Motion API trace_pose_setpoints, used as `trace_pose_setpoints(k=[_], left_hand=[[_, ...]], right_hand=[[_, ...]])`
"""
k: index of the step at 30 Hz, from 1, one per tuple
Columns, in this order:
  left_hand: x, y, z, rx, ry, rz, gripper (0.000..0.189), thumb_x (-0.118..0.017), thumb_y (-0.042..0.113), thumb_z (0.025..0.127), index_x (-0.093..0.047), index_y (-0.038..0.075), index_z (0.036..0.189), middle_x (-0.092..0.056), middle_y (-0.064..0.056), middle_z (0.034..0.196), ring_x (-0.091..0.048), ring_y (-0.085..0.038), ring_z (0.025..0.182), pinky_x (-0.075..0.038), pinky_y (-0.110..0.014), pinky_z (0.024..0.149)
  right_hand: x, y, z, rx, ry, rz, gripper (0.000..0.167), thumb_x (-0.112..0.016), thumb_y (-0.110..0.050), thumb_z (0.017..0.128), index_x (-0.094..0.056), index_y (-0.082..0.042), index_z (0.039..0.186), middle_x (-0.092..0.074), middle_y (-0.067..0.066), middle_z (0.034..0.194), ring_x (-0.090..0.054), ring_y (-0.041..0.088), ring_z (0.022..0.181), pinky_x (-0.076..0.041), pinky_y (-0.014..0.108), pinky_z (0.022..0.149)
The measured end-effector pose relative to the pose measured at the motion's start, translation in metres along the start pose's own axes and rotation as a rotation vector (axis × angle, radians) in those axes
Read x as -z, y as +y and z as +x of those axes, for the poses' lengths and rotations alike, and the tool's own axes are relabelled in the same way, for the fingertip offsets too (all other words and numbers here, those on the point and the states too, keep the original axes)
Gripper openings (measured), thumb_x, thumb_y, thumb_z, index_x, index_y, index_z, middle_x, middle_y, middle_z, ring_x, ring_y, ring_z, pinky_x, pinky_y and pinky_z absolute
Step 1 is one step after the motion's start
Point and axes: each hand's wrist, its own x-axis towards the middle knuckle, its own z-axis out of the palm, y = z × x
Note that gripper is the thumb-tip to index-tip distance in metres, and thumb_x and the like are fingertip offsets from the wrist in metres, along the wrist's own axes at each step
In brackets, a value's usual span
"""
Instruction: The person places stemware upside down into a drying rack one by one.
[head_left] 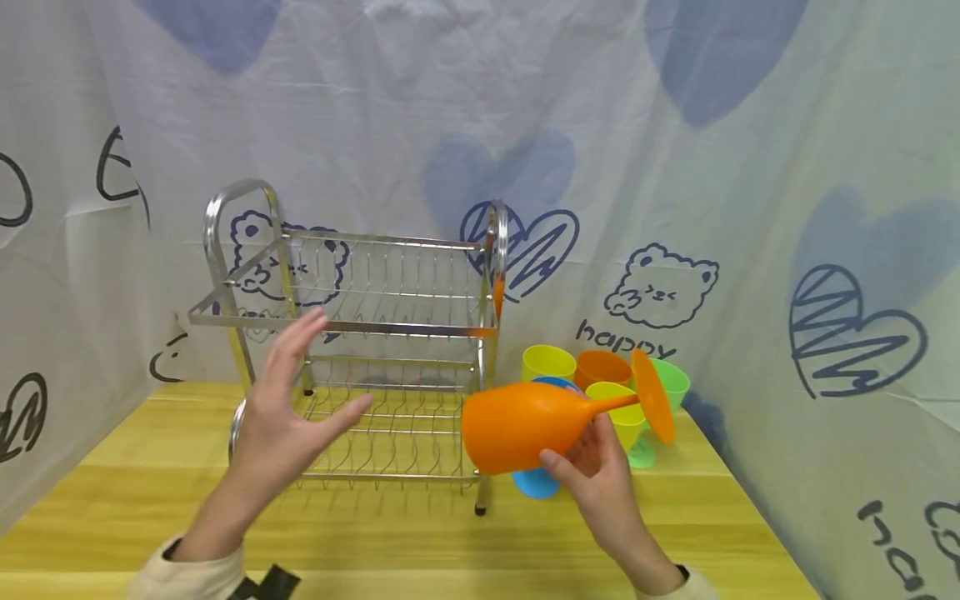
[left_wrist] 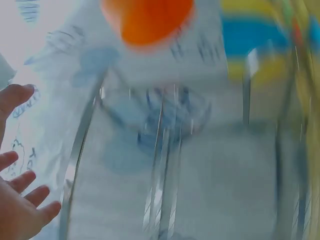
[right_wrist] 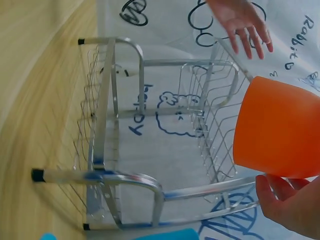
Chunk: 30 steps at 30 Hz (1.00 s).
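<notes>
An orange plastic goblet lies on its side in the air, its mouth to the left and its round foot to the right. My right hand grips it from below, thumb on the near side of the bowl; the fingers behind are partly hidden. My left hand is raised before the rack, fingers spread and thumb apart, holding nothing. Between and behind the hands stands a two-tier metal dish rack. In the right wrist view the goblet's bowl shows above my right fingers.
Several goblets stand right of the rack: a yellow goblet, an orange goblet, a green goblet and a blue goblet partly hidden. They stand on a wooden table. Patterned cloth hangs behind and at both sides.
</notes>
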Motion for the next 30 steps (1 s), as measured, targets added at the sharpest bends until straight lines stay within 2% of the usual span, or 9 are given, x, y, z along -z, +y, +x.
trace_pose_setpoints(k=[2, 4, 6, 8, 13, 16, 20, 25, 30], left_hand=[[0.019, -0.007, 0.014, -0.048, 0.028, 0.166, 0.085, -0.081, 0.009, 0.067, -0.041, 0.000, 0.142, -0.034, -0.009, 0.151, -0.031, -0.027, 0.137, -0.024, -0.042, 0.114], [0.038, -0.013, 0.026, -0.030, 0.032, 0.230, 0.089, -0.083, 0.006, 0.066, -0.040, 0.001, 0.143, -0.032, -0.012, 0.152, -0.028, -0.031, 0.137, -0.021, -0.052, 0.113], [0.055, -0.021, 0.034, 0.025, 0.037, 0.273, 0.097, -0.084, 0.003, 0.065, -0.033, 0.003, 0.148, -0.029, -0.015, 0.153, -0.025, -0.034, 0.138, -0.017, -0.057, 0.113], [0.070, -0.029, 0.039, 0.119, 0.016, 0.281, 0.106, -0.084, 0.003, 0.068, -0.022, 0.009, 0.153, -0.021, -0.015, 0.156, -0.020, -0.034, 0.141, -0.013, -0.057, 0.114], [0.098, -0.054, 0.049, 0.399, -0.131, 0.139, 0.112, -0.075, 0.013, 0.085, 0.011, 0.024, 0.154, 0.007, -0.008, 0.160, 0.001, -0.031, 0.145, -0.001, -0.050, 0.116], [0.112, -0.070, 0.057, 0.494, -0.221, 0.025, 0.106, -0.068, 0.012, 0.091, 0.019, 0.026, 0.151, 0.015, -0.007, 0.159, 0.006, -0.033, 0.144, 0.000, -0.045, 0.116], [0.124, -0.086, 0.067, 0.554, -0.305, -0.056, 0.103, -0.061, 0.010, 0.095, 0.025, 0.027, 0.149, 0.018, -0.009, 0.158, 0.008, -0.036, 0.143, -0.001, -0.047, 0.116], [0.128, -0.096, 0.074, 0.623, -0.342, -0.089, 0.110, -0.061, 0.014, 0.096, 0.038, 0.032, 0.141, 0.021, -0.009, 0.157, 0.010, -0.034, 0.143, 0.000, -0.062, 0.110], [0.132, -0.104, 0.075, 0.623, -0.392, -0.085, 0.103, -0.059, 0.015, 0.097, 0.030, 0.026, 0.147, 0.015, -0.017, 0.158, 0.006, -0.037, 0.143, -0.002, -0.065, 0.109]], right_hand=[[0.002, -0.002, 0.001, 0.027, -0.007, -0.016, 0.064, -0.060, 0.008, 0.089, -0.028, 0.001, 0.144, -0.049, 0.014, 0.134, -0.055, 0.018, 0.116, -0.046, 0.028, 0.097], [0.003, -0.004, 0.002, 0.057, -0.012, -0.024, 0.065, -0.060, 0.009, 0.089, -0.028, 0.001, 0.144, -0.048, 0.013, 0.134, -0.055, 0.018, 0.117, -0.046, 0.028, 0.098], [0.004, -0.006, 0.003, 0.076, -0.017, -0.029, 0.065, -0.060, 0.009, 0.088, -0.028, 0.001, 0.144, -0.048, 0.013, 0.134, -0.054, 0.018, 0.117, -0.044, 0.027, 0.100], [0.004, -0.010, 0.005, 0.092, -0.019, -0.038, 0.065, -0.061, 0.010, 0.087, -0.029, 0.001, 0.143, -0.048, 0.013, 0.134, -0.053, 0.018, 0.117, -0.043, 0.026, 0.101], [0.000, -0.021, 0.012, 0.120, -0.053, -0.074, 0.064, -0.063, 0.008, 0.087, -0.031, 0.001, 0.142, -0.048, 0.014, 0.133, -0.053, 0.018, 0.117, -0.041, 0.026, 0.102], [-0.005, -0.031, 0.026, 0.185, -0.121, -0.095, 0.063, -0.065, 0.003, 0.088, -0.031, 0.002, 0.141, -0.049, 0.015, 0.132, -0.053, 0.021, 0.117, -0.042, 0.028, 0.102], [-0.016, -0.046, 0.052, 0.304, -0.209, -0.079, 0.063, -0.067, -0.007, 0.088, -0.033, 0.002, 0.141, -0.050, 0.017, 0.132, -0.054, 0.027, 0.116, -0.045, 0.034, 0.101], [-0.037, -0.065, 0.081, 0.365, -0.272, -0.036, 0.067, -0.069, -0.023, 0.088, -0.034, 0.001, 0.140, -0.053, 0.017, 0.129, -0.057, 0.028, 0.111, -0.049, 0.037, 0.095], [-0.064, -0.073, 0.103, 0.427, -0.326, 0.000, 0.061, -0.065, -0.014, 0.089, -0.033, 0.003, 0.139, -0.056, 0.021, 0.124, -0.059, 0.030, 0.106, -0.053, 0.039, 0.089]])
